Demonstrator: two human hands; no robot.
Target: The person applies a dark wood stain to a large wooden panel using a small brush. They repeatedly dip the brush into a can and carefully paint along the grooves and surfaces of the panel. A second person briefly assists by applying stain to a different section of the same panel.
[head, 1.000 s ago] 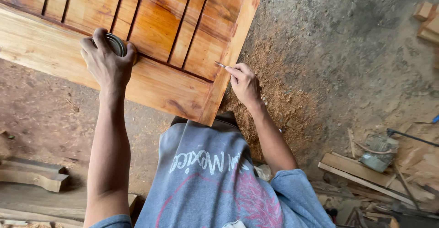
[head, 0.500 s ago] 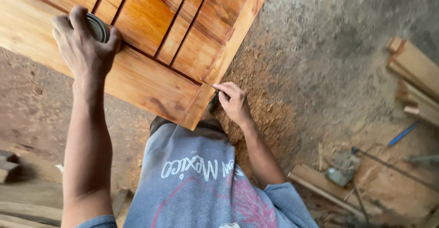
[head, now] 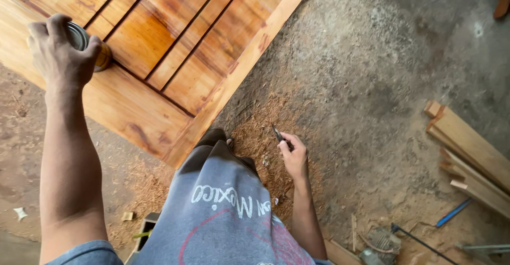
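Note:
My left hand is wrapped around a small round metal tin, held over the glossy orange-brown wooden door panel that lies flat in front of me. My right hand hangs lower at my side, off the panel, over sawdust on the floor. It pinches a thin dark tool, perhaps a small brush or blade, pointing up and left. My grey printed shirt fills the bottom middle.
The floor is rough concrete with a sawdust patch. Wooden planks are stacked at the right edge. A blue stick, a cable and a small power tool lie at bottom right.
My right hand has dropped away from the panel's corner edge down to my side, still holding the thin tool. The view has swung left and down; my left hand keeps the tin.

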